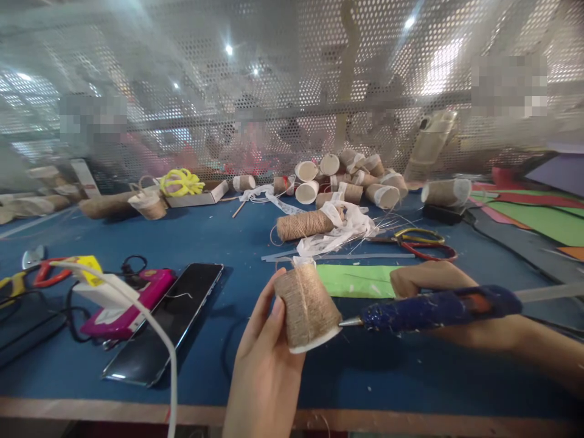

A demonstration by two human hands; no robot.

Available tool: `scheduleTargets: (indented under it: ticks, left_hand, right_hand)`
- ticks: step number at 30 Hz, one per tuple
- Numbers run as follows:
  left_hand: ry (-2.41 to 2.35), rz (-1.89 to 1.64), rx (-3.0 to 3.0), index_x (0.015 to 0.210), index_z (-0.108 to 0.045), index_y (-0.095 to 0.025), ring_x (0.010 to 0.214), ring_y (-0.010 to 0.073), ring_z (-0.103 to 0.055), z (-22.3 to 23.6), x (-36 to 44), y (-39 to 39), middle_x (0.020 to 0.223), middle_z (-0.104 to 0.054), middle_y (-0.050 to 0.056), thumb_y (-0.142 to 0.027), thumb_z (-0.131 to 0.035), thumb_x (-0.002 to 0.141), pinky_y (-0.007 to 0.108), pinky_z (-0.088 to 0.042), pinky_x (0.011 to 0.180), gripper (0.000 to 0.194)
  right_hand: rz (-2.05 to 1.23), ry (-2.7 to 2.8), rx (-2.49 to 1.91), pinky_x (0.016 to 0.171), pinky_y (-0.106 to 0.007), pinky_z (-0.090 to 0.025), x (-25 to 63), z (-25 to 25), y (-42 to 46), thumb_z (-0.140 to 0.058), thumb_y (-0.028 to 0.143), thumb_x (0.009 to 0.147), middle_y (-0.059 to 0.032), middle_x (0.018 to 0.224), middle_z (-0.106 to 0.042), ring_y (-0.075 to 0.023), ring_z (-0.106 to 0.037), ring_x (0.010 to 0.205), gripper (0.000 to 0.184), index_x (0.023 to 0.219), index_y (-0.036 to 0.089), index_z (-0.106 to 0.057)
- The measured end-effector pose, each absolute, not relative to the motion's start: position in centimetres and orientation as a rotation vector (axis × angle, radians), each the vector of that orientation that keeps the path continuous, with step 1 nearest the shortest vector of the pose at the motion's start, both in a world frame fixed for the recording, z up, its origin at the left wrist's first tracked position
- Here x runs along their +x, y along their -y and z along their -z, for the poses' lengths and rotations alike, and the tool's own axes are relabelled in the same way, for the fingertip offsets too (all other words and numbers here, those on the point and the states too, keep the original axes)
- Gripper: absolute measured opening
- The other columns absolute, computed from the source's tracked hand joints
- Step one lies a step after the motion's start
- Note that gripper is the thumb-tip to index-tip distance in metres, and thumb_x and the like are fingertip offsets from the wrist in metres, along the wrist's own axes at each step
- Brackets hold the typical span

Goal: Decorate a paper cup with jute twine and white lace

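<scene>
My left hand (269, 365) is closed around a paper cup (308, 304) wrapped in brown twine, with white lace at its narrow upper end. The cup tilts, its white rim facing down toward the right. A blue glue gun (433, 309) is in my right hand (429, 277), whose fingers are partly hidden behind it. The metal nozzle meets the cup's edge near the rim, and a pale glue stick (552, 293) sticks out of the gun's back. Behind the cup and my right fingers lies a light green paper strip (356, 281).
Behind are a twine spool (305, 225), white lace (337, 234), scissors (424, 240) and a pile of wrapped cups (351, 182). To the left lie a phone (168, 322), a magenta power strip (132, 304) and a white cable (171, 365). Coloured sheets (538, 219) are at right.
</scene>
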State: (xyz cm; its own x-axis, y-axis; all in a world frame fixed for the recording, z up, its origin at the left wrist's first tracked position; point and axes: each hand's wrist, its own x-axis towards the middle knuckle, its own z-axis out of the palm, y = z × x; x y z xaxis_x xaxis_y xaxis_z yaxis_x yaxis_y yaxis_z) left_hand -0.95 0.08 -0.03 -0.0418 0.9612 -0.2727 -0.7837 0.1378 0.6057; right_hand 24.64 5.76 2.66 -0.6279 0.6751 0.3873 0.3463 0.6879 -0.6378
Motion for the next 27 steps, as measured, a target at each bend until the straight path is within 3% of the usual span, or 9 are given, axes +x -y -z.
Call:
scheduleTargets:
  ticks: [7,13,18,23,27]
  left_hand:
    - [-0.733,-1.414,0.321,0.135,-0.066,-0.035,0.137,0.0277,-0.057,-0.79,-0.81,0.09,0.135,-0.071,0.003,-0.030,-0.067,0.094,0.040,-0.056,0.105,0.041]
    - [-0.751,-1.483,0.297,0.127,-0.071,-0.027,0.122,0.0256,-0.069,-0.32,-0.54,-0.05,0.127,-0.076,0.007,-0.026,-0.075,0.087,0.026,-0.062,0.084,0.040]
    - [-0.800,-1.521,0.390,0.125,-0.072,-0.026,0.117,0.0315,-0.071,-0.21,-0.51,-0.10,0.126,-0.076,0.009,-0.029,-0.076,0.087,0.038,-0.062,0.090,0.038]
    - [-0.826,-1.485,0.404,0.126,-0.071,-0.029,0.126,0.0311,-0.064,-0.55,-0.75,0.14,0.131,-0.073,0.006,-0.027,-0.076,0.088,0.040,-0.059,0.094,0.038]
    - [-0.869,-1.490,0.427,0.125,-0.072,-0.030,0.121,0.0308,-0.067,-0.69,-0.75,0.17,0.126,-0.075,0.006,-0.030,-0.080,0.084,0.040,-0.058,0.093,0.042]
  right_hand:
    - [-0.638,2.308,-0.737,0.049,-0.025,-0.025,24.87,-2.65,-5.80,-0.054,0.058,0.092,0.0054,0.058,-0.039,-0.0107,-0.030,0.053,0.048,0.067,0.022,-0.035]
    - [-0.596,2.319,-0.729,0.048,-0.024,-0.025,24.82,-2.73,-5.69,-0.053,0.055,0.092,0.0059,0.058,-0.040,-0.0102,-0.030,0.052,0.045,0.067,0.021,-0.036]
    - [-0.589,2.319,-0.722,0.047,-0.025,-0.026,24.62,-2.79,-5.64,-0.051,0.060,0.093,0.0054,0.056,-0.042,-0.0103,-0.033,0.051,0.049,0.066,0.021,-0.037]
    - [-0.578,2.332,-0.721,0.047,-0.025,-0.025,24.39,-2.99,-5.48,-0.048,0.061,0.093,0.0053,0.056,-0.041,-0.0107,-0.033,0.049,0.049,0.066,0.022,-0.035]
    - [-0.601,2.341,-0.725,0.047,-0.026,-0.024,24.47,-2.87,-5.44,-0.049,0.058,0.092,0.0051,0.057,-0.039,-0.0113,-0.032,0.050,0.046,0.066,0.022,-0.033]
